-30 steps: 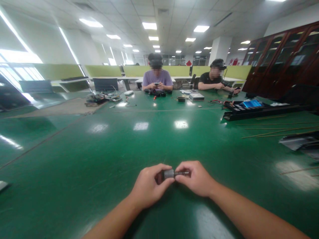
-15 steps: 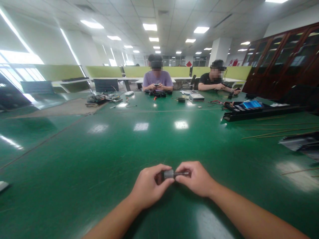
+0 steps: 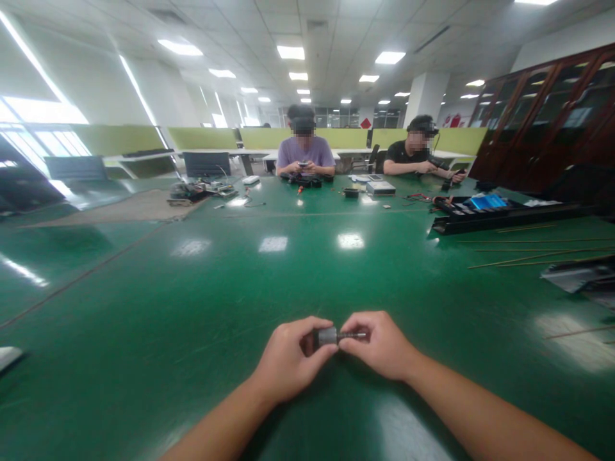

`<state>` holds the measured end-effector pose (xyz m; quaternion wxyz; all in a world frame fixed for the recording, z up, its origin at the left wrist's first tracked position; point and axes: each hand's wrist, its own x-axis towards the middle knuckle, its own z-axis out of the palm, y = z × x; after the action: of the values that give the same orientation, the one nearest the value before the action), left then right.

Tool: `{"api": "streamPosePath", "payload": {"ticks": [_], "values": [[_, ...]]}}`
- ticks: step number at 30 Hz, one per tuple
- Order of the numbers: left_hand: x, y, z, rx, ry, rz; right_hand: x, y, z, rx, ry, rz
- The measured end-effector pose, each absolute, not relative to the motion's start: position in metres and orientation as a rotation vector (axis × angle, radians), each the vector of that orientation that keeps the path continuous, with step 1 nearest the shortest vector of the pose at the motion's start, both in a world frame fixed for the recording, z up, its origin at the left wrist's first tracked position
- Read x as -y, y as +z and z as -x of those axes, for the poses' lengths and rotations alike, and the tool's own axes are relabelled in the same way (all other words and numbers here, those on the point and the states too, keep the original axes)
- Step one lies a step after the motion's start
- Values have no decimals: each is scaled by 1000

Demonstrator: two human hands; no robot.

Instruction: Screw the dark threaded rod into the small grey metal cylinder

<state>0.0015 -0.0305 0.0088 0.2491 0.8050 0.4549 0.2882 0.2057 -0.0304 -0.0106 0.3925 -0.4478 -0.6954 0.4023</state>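
A short grey metal cylinder (image 3: 327,336) lies sideways between the thumb and fingers of my left hand (image 3: 291,355). From its right end a thin ridged shaft (image 3: 353,335) runs toward my right hand (image 3: 380,346). The thumb and fingertips of that hand close around the shaft near where it meets the cylinder. The shaft's tip shows in the gap between thumb and fingers. Both hands are just above the green tabletop (image 3: 269,282), with their fingertips almost meeting. My left fingers hide the cylinder's far left end.
Across the table sit a person in purple (image 3: 305,153) and another in black (image 3: 410,150), both handling small items. Circuit boards (image 3: 202,190) lie at the far left. To the right are a black tray (image 3: 480,218) and thin rods (image 3: 519,256). A white object (image 3: 8,357) sits at the left edge.
The view has shifted very slightly. Both hands keep the same hold on the cylinder and its shaft, with no clear movement between them.
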Motion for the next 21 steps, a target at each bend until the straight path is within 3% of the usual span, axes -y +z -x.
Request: {"api": "streamPosePath", "payload": {"ticks": [21], "values": [[30,2,1,-1223,826,-2215,30,-18,-207,1760,990,1144]]}}
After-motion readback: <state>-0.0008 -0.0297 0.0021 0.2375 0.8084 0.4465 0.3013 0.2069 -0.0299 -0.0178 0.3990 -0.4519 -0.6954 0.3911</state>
